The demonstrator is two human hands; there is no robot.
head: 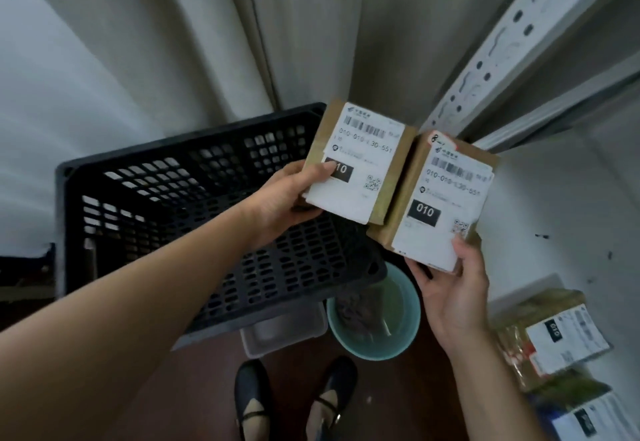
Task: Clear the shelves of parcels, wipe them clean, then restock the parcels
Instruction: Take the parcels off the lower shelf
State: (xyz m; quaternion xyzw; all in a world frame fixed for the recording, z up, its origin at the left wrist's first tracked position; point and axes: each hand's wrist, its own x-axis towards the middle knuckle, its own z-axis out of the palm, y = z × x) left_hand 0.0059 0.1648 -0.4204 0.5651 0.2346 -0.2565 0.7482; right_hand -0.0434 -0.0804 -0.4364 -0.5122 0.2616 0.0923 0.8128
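My left hand (287, 198) grips a small brown cardboard parcel (363, 160) with a white label marked 010, thumb on the label. My right hand (450, 288) holds a second, similar parcel (440, 198) from below, thumb on its lower right corner. The two parcels touch side by side, held above the right end of a black slatted plastic crate (166, 219). On the white shelf (554, 205) at the right lie more labelled parcels (554, 333), one further parcel (585, 420) partly cut off at the frame's bottom.
A teal bucket (374, 319) with water and a dark cloth stands on the floor below the parcels. A clear plastic tub (284, 329) sits under the crate's corner. A perforated shelf upright (502, 45) rises at the right. Pale curtains hang behind. My shoes (294, 399) stand on dark floor.
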